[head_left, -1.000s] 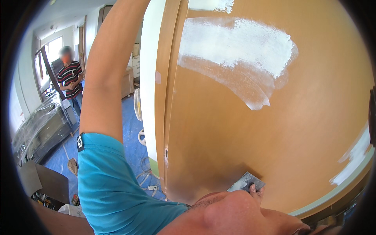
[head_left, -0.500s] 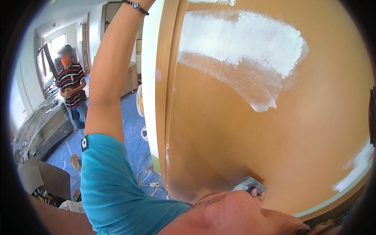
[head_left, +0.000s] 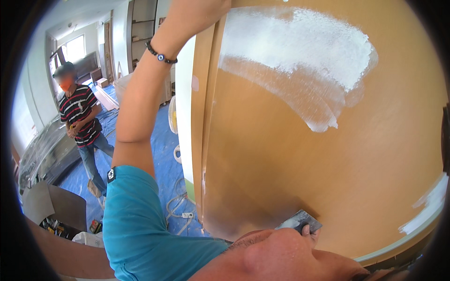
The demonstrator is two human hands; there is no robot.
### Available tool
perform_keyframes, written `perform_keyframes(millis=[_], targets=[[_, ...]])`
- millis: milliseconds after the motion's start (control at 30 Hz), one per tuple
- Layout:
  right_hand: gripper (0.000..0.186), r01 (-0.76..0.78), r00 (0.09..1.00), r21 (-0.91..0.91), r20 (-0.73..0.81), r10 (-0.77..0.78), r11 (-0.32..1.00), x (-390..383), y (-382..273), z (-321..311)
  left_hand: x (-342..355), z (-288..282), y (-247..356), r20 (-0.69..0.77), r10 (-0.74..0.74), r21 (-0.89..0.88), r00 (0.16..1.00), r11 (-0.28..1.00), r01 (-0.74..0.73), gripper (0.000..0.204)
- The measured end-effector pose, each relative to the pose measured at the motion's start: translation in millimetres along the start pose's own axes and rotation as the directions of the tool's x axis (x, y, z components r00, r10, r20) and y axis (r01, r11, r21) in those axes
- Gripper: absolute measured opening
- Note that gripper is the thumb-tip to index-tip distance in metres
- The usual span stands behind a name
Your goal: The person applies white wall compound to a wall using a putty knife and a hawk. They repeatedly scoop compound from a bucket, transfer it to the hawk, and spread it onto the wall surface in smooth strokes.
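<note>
My left hand (head_left: 201,11) is raised high at the top edge, beside the upper left of the tan panel (head_left: 384,140), a beaded bracelet on its wrist; its fingers are mostly cut off or hidden. Low in the view, my right hand (head_left: 311,234) grips a flat metal scraper (head_left: 300,220) smeared with pale compound, close to the panel. A broad white patch of filler (head_left: 290,42) covers the panel's upper part, thinner and streaky below. A smaller white patch (head_left: 424,210) is at the lower right.
A co-worker (head_left: 78,117) in a striped shirt stands on the left on blue floor sheeting (head_left: 164,117). Around are a plastic-wrapped object (head_left: 42,154), a fan (head_left: 173,114), cables with a power strip (head_left: 187,215), and a grey sheet with tools (head_left: 61,210) at lower left.
My left arm has moved down and right, bringing wrist and hand into view. The co-worker has walked nearer, one leg stepping forward. My right hand with the scraper has shifted slightly right.
</note>
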State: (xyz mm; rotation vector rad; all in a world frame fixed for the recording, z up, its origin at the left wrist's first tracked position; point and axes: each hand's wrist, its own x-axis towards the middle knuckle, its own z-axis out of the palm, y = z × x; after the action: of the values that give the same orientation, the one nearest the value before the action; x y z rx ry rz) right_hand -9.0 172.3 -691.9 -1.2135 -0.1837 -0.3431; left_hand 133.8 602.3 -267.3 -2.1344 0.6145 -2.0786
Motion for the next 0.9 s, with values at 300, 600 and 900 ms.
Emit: perform_keyframes(millis=[300,600,900], targets=[[0.056,-0.031,0.997,0.015,-0.068,0.032,0.999,-2.2,-0.2,6.6,-42.6,-8.1,19.0,0.010,0.056,-0.184,0.998,0.981,-0.054,0.041],[0.037,-0.287,0.954,0.436,0.209,0.214,0.853,8.0,5.4,87.8,-190.3,-80.3,122.8,0.159,-0.668,-0.795,0.727,0.350,0.496,0.038],[0.037,-0.749,0.648,0.565,0.515,0.561,0.347,109.9,-27.1,211.6,-255.8,-67.3,183.1,0.219,-0.446,-0.793,0.868,0.437,0.424,0.040]])
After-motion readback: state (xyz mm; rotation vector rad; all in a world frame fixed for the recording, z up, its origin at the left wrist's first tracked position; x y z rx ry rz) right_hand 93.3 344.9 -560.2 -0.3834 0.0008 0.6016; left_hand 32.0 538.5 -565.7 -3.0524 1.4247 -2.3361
